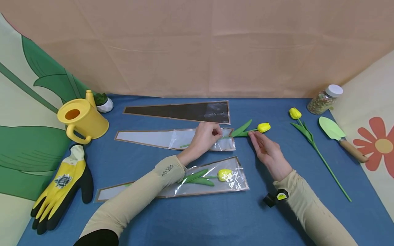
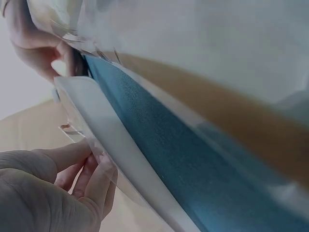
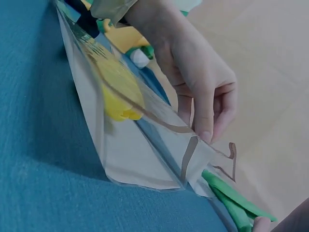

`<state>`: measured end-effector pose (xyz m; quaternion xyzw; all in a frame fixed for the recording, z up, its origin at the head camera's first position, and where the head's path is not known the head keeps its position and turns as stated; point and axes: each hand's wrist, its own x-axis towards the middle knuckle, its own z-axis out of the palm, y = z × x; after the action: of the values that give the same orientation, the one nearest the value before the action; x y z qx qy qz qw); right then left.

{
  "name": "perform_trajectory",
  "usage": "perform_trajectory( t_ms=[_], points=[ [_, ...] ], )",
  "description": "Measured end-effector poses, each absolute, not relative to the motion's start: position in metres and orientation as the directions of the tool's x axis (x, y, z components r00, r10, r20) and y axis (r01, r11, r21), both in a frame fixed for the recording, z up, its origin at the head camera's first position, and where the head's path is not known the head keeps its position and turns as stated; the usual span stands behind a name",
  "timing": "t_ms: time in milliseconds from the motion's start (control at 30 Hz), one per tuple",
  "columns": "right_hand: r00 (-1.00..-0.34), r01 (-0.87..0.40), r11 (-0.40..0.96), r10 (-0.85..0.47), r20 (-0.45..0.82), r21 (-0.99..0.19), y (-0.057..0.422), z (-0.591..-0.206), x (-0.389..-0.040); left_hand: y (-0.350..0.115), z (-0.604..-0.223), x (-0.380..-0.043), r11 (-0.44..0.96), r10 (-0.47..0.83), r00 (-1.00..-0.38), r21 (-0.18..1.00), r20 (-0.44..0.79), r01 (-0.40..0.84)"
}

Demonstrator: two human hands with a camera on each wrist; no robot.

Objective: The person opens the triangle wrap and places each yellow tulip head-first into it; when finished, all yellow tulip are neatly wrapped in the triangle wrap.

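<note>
At the left of the blue-covered bench, a yellow-and-black work glove lay palm down or up, I could not tell which, with a yellow watering can behind it and a succulent in a white pot just beside the can.

Next came three tapered flower sleeves, narrow ends leftward. The front sleeve held a yellow tulip under clear film, and the left forearm crossed above it. The white middle sleeve was being filled; the black sleeve lay flat behind it.

The left hand's grip was pinched on the film at the middle sleeve's wide mouth. The half-sleeved tulip had its stem inside that sleeve, while its bloom and most of its leaves stuck out past the mouth. To the right, the right hand's grip pinched this tulip by the leaves and stem below the bloom.

By its look, the tulip was artificial and light, with a bendy stem and soft leaves that could snag on the film's edge. The stem just under the leaves seemed the best hold, sparing the bloom. The film looked thin, slick and easily creased, so a light pinch at the lip suited it.

Farther right lay a loose yellow tulip, then a white-lidded jar and a green trowel with a wooden handle.
</note>
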<state>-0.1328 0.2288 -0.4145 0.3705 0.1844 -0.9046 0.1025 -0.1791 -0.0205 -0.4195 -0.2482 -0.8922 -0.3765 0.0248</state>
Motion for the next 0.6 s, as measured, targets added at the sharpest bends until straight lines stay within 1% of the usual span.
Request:
perform_trajectory(
  t_ms=[200, 433, 600],
  points=[
    [-0.693, 0.320, -0.901, -0.012, -0.721, -0.293, 0.223, -0.415, -0.139, -0.021, -0.418, -0.178, 0.590, 0.419, -0.878, 0.666, 0.232, 0.457],
    [-0.730, 0.313, -0.878, 0.022, -0.683, -0.362, 0.218, -0.418, -0.141, -0.021, -0.418, -0.178, 0.597, 0.416, -0.876, 0.654, 0.242, 0.464],
    [-0.743, 0.282, -0.888, 0.037, -0.668, -0.364, 0.214, -0.418, -0.140, -0.020, -0.417, -0.177, 0.609, 0.410, -0.878, 0.642, 0.247, 0.466]
  ],
)
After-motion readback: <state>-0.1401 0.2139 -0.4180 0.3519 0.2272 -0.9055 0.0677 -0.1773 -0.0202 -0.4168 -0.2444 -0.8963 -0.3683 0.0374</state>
